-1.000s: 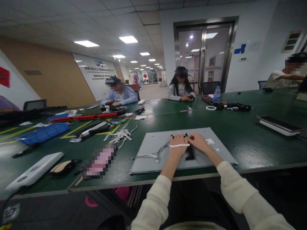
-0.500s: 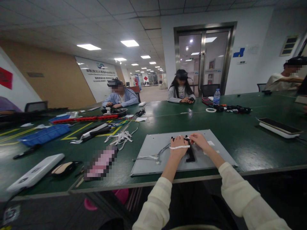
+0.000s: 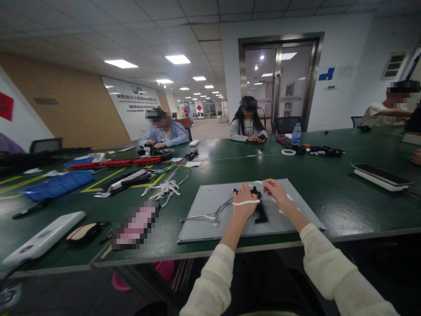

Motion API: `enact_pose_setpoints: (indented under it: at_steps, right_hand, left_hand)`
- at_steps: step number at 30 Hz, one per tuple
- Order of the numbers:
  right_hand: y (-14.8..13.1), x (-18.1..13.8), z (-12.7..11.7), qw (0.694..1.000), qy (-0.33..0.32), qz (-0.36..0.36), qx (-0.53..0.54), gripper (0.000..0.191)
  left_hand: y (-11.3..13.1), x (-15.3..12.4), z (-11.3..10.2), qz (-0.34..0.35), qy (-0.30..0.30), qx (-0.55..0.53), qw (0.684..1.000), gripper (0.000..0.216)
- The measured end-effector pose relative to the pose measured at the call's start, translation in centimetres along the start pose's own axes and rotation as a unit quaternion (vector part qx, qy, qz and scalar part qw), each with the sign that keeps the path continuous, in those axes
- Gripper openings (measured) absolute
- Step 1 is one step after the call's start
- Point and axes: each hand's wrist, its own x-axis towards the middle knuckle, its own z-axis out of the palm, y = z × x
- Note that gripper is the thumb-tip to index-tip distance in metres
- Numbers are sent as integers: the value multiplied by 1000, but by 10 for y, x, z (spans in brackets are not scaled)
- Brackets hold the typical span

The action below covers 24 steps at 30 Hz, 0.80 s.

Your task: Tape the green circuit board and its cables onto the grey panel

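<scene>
"One view here, from the head. Where are the hands?"

"Both are over the panel (image 3: pixel 204 204), which lies flat on the table (image 3: pixel 329 175). The left hand (image 3: pixel 245 196) is palm down on the black bracket (image 3: pixel 261 216), fingers stretched forward."

"Is it gripping?"

"I can't tell; it hides what its fingertips do. My guess is that it serves as a weight, so the bracket doesn't slide about on the smooth panel."

"And the right hand (image 3: pixel 274 192)?"

"Raised just beside the bracket's far end, thumb and finger pinched together on a thin white strip (image 3: pixel 258 182). A pinch suits something that flimsy, I'd judge; a whole fist would crumple it."

"Why the white band (image 3: pixel 246 202) across the back of the left hand?"

"Perhaps parked there to be within easy reach. Whether it's stuck or merely resting, I can't see."

"Where exactly is the bracket?"

"Near the middle of the panel, partly under the left hand, its near end showing. The cable (image 3: pixel 200 217) runs off to the left, likely laid that way to stay out from underfoot."

"And the pile (image 3: pixel 167 188)?"

"White strips heaped on the table, left of the panel and apart from it, probably where the left hand can get at them."
</scene>
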Motion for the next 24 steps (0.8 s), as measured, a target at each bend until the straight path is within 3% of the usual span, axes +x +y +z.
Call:
enact_pose_setpoints:
  at_steps: [9, 24]
  right_hand:
    - [4, -1, 4, 998, -51, 42, 5, 29]
    - [19, 5, 4, 988, -16, 41, -147, 9]
  left_hand:
    - [-6, 3, 4, 8, -6, 8, 1000, 58]
    - [-7, 3, -5, 21, -41, -5, 999, 45]
